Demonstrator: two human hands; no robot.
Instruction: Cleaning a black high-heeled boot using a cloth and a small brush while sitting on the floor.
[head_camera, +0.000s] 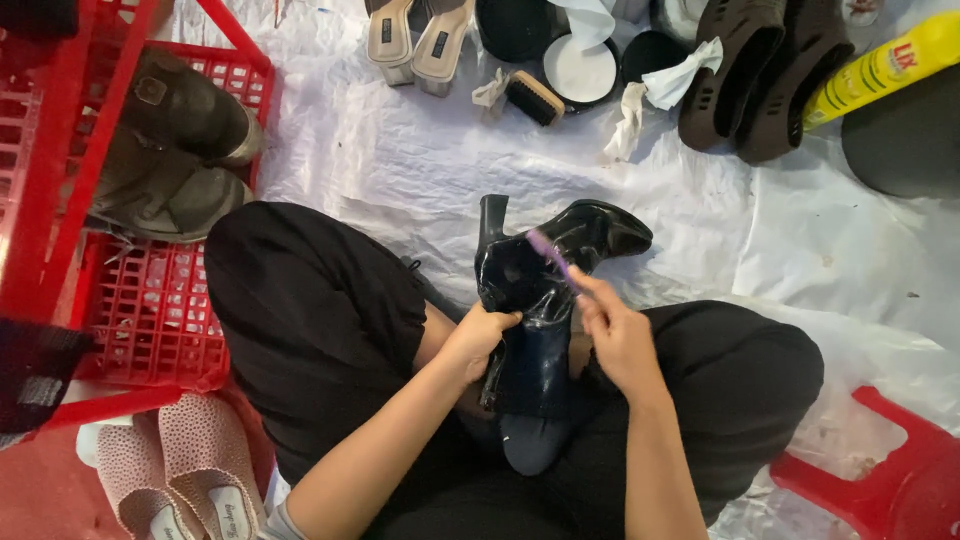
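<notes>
1. The black glossy heeled boot (545, 290) lies across the person's lap, between the crossed legs, toe pointing away and to the right, heel up.
2. The left hand (478, 338) is clamped on the boot's shaft at its left edge.
3. The right hand (615, 335) is closed around a purple toothbrush (552, 258), whose head rests on the boot's upper.
4. A white plastic sheet (420, 160) covers the floor under the person.
5. On the sheet beyond the boot lie a small shoe brush (533, 98), a round open tin (581, 70), white rags (660, 95) and a pair of dark brown clogs (765, 75).
6. A red crate (150, 300) at the left holds brown shoes (170, 150).
7. A yellow bottle (885, 65) lies at the upper right.
</notes>
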